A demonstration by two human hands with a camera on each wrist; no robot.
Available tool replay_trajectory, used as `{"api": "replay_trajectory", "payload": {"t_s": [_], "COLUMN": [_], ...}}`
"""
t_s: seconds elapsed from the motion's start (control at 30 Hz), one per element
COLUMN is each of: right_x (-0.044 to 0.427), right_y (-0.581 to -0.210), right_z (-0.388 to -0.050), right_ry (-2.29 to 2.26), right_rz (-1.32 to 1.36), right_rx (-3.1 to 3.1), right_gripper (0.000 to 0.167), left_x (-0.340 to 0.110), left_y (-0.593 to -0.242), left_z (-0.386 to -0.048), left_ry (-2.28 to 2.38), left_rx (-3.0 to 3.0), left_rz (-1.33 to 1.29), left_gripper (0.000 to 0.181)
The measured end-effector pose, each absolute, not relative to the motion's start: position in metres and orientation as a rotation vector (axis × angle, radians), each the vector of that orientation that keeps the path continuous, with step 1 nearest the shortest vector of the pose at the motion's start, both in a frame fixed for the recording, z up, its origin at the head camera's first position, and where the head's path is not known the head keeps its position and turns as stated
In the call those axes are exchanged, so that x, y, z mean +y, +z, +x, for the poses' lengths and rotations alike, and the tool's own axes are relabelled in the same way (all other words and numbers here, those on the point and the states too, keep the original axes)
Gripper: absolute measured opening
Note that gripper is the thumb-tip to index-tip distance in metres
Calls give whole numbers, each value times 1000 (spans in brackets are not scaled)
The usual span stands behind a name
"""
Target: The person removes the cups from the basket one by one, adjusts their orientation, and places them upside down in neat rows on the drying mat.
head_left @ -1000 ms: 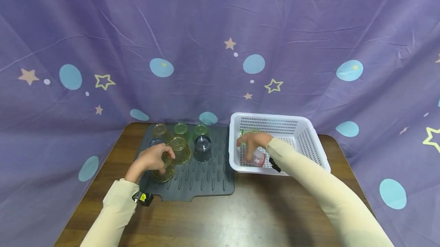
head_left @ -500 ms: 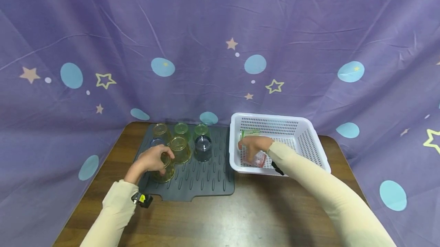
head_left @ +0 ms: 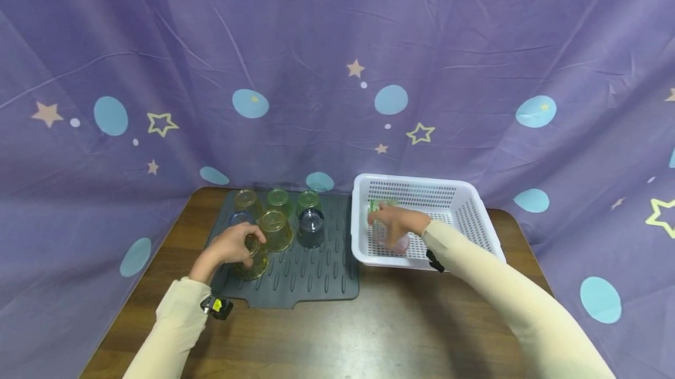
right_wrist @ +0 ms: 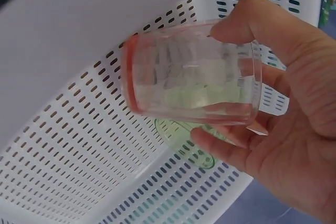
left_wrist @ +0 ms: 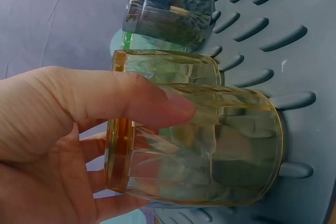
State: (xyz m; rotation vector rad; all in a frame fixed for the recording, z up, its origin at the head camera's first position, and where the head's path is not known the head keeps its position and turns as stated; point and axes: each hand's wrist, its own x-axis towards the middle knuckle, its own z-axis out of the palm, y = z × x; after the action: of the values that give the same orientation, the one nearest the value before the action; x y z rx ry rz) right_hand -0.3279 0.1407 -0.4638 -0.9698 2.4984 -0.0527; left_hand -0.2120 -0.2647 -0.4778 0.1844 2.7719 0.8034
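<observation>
In the left wrist view, my left hand (head_left: 234, 245) grips a yellow-tinted glass (left_wrist: 236, 150), thumb along its side. This glass stands upside down on the grey drying mat (head_left: 327, 288). Inside the white basket (head_left: 416, 178), my right hand (head_left: 401, 224) holds a clear glass with a pinkish-red base (right_wrist: 189, 77). Its rim end points toward the palm and the reddish base points away. A green-tinted glass (right_wrist: 176, 137) lies in the basket behind it, partly hidden by the fingers.
Several upturned glasses share the mat: a dark blue-grey glass (head_left: 311, 229), a yellow glass (head_left: 276, 231), green ones (head_left: 278, 198) at the back, and a blue one (head_left: 241, 218) partly behind my left hand. The basket's side wall rises close to my right hand. A purple curtain (head_left: 316, 45) hangs behind.
My right hand has shifted slightly right within the basket, its fingers now around the pink-based glass, which has turned. My left hand stays in place on the yellow glass.
</observation>
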Motion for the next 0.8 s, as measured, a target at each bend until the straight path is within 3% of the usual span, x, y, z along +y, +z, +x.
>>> {"api": "replay_trajectory", "payload": {"t_s": [0.23,0.47,0.8], "right_x": [159,169,177], "right_y": [-451,-430,-417], "right_z": [-319,-310,-303], "right_ry": [-350,-374,-768], "right_rz": [-1015,-1083,-1126], "right_rx": [2628,2931,3316], "right_gripper": [70,82,78], "left_x": [-263,-263,-261], "left_y": [-476,-474,-475], "left_z": [-211,-209,-209], "left_ry": [736,710,712], "left_rx": [2780,2786,2781], "left_rz": [185,195,172], "left_gripper": [56,58,63]}}
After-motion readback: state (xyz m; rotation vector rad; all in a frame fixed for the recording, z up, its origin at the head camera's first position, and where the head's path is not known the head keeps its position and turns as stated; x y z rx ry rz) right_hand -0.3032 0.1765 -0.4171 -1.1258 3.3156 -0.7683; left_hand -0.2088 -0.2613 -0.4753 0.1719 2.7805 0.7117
